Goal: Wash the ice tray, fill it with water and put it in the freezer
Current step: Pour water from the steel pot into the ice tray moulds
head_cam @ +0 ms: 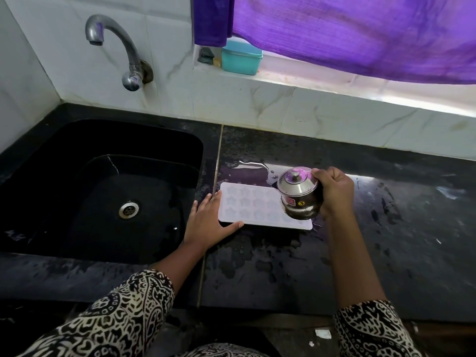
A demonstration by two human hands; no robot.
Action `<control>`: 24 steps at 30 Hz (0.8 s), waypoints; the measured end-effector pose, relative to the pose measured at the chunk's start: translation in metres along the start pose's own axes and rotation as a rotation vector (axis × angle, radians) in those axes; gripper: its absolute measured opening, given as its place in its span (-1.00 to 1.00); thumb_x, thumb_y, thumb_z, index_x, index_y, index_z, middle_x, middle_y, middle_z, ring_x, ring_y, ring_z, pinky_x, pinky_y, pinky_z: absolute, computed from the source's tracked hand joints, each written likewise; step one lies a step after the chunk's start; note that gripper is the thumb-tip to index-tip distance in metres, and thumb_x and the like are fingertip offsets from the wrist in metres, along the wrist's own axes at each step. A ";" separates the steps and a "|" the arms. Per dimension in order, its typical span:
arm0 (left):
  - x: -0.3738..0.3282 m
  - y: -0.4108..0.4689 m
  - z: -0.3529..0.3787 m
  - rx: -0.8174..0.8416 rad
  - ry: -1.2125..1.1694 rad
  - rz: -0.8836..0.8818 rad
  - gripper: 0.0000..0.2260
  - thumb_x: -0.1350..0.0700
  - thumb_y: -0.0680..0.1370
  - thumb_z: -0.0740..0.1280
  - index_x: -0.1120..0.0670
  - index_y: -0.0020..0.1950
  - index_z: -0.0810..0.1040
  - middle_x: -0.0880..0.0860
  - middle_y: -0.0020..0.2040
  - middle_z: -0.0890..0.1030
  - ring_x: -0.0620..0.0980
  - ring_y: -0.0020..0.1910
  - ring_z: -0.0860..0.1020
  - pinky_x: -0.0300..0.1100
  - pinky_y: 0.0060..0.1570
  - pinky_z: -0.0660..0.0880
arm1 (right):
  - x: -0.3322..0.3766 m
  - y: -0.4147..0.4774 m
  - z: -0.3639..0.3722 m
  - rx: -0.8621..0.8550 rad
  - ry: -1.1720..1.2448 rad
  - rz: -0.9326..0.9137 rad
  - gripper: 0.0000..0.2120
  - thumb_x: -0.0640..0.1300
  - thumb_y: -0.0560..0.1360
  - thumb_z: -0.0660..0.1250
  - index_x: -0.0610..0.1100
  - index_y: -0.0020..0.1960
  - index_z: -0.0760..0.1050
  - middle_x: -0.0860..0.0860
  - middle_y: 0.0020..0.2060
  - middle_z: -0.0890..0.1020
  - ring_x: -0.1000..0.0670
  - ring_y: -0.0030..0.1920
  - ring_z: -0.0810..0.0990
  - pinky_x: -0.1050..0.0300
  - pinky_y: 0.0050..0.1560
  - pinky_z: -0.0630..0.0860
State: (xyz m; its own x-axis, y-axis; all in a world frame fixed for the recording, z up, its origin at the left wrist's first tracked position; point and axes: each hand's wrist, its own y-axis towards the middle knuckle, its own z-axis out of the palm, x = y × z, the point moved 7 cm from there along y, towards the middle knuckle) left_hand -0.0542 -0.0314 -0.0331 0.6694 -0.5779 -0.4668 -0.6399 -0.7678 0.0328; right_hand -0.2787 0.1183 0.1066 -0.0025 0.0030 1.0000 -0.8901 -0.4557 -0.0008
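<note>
A pale lilac ice tray (pixel 252 204) with star-shaped cells lies flat on the wet black counter (pixel 386 240), just right of the sink. My left hand (pixel 208 222) lies against the tray's left end, fingers straight along the side and thumb along the near edge. My right hand (pixel 334 194) grips a small lidded steel pot (pixel 300 193), tilted toward the tray and held above its right end. The pot hides the tray's right cells.
A black sink (pixel 108 191) with a steel drain (pixel 128 209) lies to the left, under a curved steel tap (pixel 116 47) on the tiled wall. A teal box (pixel 242 59) sits on the window ledge below a purple curtain (pixel 360 29). Water pools on the counter behind the tray.
</note>
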 end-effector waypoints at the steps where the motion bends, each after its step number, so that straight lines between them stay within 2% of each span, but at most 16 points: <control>1: 0.000 0.000 0.000 0.000 0.002 0.002 0.00 -0.54 0.32 0.08 0.03 0.60 0.04 -0.05 0.57 0.21 -0.07 0.57 0.06 0.01 0.53 -0.07 | 0.000 0.000 -0.002 0.002 -0.010 -0.006 -0.64 -0.32 0.41 0.35 -0.08 -0.40 0.24 0.00 -0.50 0.34 0.12 -0.52 0.30 0.30 -0.49 0.32; 7: 0.001 0.000 0.000 0.004 0.003 0.005 0.03 -0.56 0.28 0.00 0.03 0.60 0.03 -0.05 0.58 0.20 -0.07 0.57 0.05 0.00 0.53 -0.08 | 0.002 -0.001 -0.007 0.005 -0.187 -0.075 -0.65 -0.28 0.40 0.38 -0.08 -0.41 0.25 -0.04 -0.48 0.37 0.09 -0.49 0.32 0.31 -0.52 0.32; 13: -0.001 -0.001 -0.001 0.012 0.012 -0.002 -0.05 -0.48 0.39 0.18 0.03 0.61 0.02 -0.04 0.58 0.19 -0.08 0.57 0.05 -0.01 0.53 -0.09 | 0.004 -0.003 -0.006 0.016 -0.248 -0.126 -0.61 -0.27 0.38 0.38 -0.06 -0.45 0.23 -0.03 -0.50 0.33 0.07 -0.47 0.27 0.27 -0.49 0.27; 18: 0.000 -0.001 0.000 0.014 0.026 0.002 0.03 -0.56 0.29 0.02 0.03 0.60 0.02 -0.03 0.57 0.21 -0.07 0.57 0.06 -0.01 0.53 -0.08 | 0.005 -0.007 -0.003 0.032 -0.221 -0.137 -0.61 -0.30 0.37 0.39 -0.07 -0.43 0.22 -0.02 -0.51 0.32 0.17 -0.55 0.25 0.32 -0.54 0.26; 24: 0.000 0.000 0.001 0.010 0.035 0.001 0.04 -0.57 0.28 -0.01 0.03 0.60 0.03 -0.02 0.57 0.22 -0.06 0.57 0.07 0.00 0.53 -0.07 | 0.008 -0.009 -0.003 0.043 -0.244 -0.142 -0.60 -0.32 0.40 0.38 -0.07 -0.44 0.23 -0.01 -0.50 0.33 0.21 -0.57 0.27 0.36 -0.54 0.31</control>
State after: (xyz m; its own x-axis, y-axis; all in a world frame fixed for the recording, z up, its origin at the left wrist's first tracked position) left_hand -0.0541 -0.0309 -0.0339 0.6814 -0.5880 -0.4359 -0.6441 -0.7645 0.0244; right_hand -0.2719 0.1248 0.1143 0.2355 -0.1422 0.9614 -0.8533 -0.5039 0.1345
